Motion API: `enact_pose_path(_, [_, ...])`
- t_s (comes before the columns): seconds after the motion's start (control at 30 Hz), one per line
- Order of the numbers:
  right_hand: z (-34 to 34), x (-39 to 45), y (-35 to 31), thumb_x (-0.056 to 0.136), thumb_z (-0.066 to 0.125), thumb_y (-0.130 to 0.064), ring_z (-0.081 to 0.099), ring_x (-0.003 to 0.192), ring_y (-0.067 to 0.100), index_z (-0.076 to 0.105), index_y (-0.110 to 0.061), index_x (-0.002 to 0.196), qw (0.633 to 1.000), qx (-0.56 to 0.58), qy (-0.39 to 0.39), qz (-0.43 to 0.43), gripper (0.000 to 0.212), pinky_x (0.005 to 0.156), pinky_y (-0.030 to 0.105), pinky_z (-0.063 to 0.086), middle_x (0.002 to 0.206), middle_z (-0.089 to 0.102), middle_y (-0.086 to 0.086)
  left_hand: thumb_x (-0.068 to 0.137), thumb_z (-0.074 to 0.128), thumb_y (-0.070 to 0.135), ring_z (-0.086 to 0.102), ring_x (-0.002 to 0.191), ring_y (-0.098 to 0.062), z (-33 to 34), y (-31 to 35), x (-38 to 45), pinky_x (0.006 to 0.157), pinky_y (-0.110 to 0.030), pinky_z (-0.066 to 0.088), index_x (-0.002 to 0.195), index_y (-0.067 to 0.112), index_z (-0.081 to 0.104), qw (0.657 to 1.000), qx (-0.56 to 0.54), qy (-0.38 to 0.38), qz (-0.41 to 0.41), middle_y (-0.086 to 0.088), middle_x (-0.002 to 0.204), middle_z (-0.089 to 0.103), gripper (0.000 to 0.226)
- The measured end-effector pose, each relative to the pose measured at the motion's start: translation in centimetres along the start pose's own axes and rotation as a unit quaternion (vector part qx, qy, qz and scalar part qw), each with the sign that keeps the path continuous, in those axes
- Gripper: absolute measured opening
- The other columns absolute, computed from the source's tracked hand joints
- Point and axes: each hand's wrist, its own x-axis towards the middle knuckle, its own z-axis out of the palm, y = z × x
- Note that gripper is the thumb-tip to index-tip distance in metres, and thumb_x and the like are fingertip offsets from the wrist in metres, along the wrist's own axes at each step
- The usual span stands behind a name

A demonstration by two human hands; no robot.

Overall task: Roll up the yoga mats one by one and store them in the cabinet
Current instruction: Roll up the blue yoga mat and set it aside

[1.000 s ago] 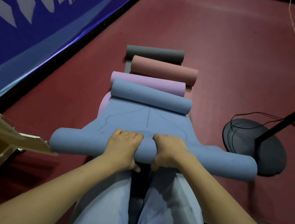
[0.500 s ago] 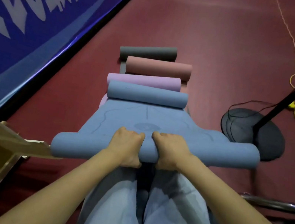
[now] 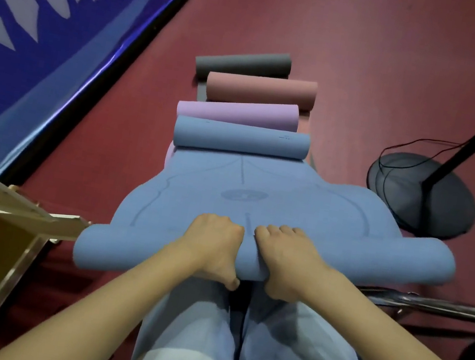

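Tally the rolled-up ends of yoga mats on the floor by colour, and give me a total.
Blue: 2, the near roll gripped by the left hand and right hand, and the far roll
Purple roll: 1
Pink roll: 1
Grey roll: 1
Total: 5

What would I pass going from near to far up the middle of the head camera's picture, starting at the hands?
Left hand and right hand on the near blue roll → flat blue mat → far blue roll → purple roll → pink roll → grey roll.

Bare forearms, bare hands (image 3: 252,254), loose pale blue trousers (image 3: 250,339).
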Motion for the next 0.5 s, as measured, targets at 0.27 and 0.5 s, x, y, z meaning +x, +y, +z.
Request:
enact_pose_path(0.27, [1.0,2.1,0.6,0.064,0.081,-0.044,0.061,0.095,0.025,0.046,-0.021,0.119,0.996,-0.007,0.090,-0.017,0.069,0.072,0.038,0.034,0.105,0.059,-0.002,0.047,0.088,0.062,0.063,0.084,-0.016,-1.0,-2.0,2.7,0.074,-0.036,0.057,0.106,0.029,0.061,0.988,-0.132,-0.079,0.003,0.010,0.097,0.067,0.073])
enact_pose_path(0.5, [-3.2,5.2,2.3,0.052,0.088,-0.049,0.063,0.089,0.022,0.050,-0.030,0.118,0.994,0.065,-0.081,-0.019,0.078,0.070,0.035,0.051,0.104,0.066,-0.005,0.058,0.081,0.064,0.057,0.101,-0.021,0.4,-2.1,1.2,0.078,-0.036,0.043,0.115,0.028,0.045,0.982,-0.163,0.092,-0.018,0.010,0.109,0.050,0.076])
